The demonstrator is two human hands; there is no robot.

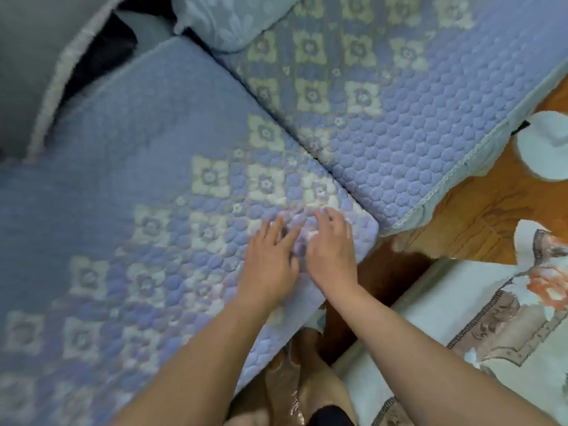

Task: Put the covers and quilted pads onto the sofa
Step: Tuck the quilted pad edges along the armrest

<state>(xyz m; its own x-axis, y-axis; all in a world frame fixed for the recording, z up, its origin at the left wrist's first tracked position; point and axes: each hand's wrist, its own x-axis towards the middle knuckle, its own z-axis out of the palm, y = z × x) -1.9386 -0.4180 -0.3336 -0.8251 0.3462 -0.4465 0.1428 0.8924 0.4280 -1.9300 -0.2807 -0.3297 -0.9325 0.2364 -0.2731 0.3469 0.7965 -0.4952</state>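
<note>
The near quilted pad [159,229] lies over the seat cushion that fills the left and centre of the view, blue with cream flower squares, and its front right corner sits at about four o'clock from the middle of the view, just where the cushion ends. Both hands rest on that corner, side by side and nearly touching. The left hand [270,259] lies flat with its fingers spread and fairly straight, holding nothing, only pressing on the cloth. The right hand [330,247] sits at its three o'clock, its fingers bent a little over a small ruck in the pad; whether it pinches the cloth or merely pushes it I cannot tell, as the view is blurred there.

The step in hand looks to be smoothing and squaring this corner. To do it well, press with flat palms and stroke outward toward the corner, so the ruck runs off the edge instead of bunching. The hem should hang evenly over the front and line up with the gap between the cushions.

At one o'clock the second pad [415,124] already covers the next seat, its trimmed edge draping over the front. A pillow [227,23] lies at twelve o'clock, and a patterned rug [461,318] at five o'clock on the wooden floor [479,204].
</note>
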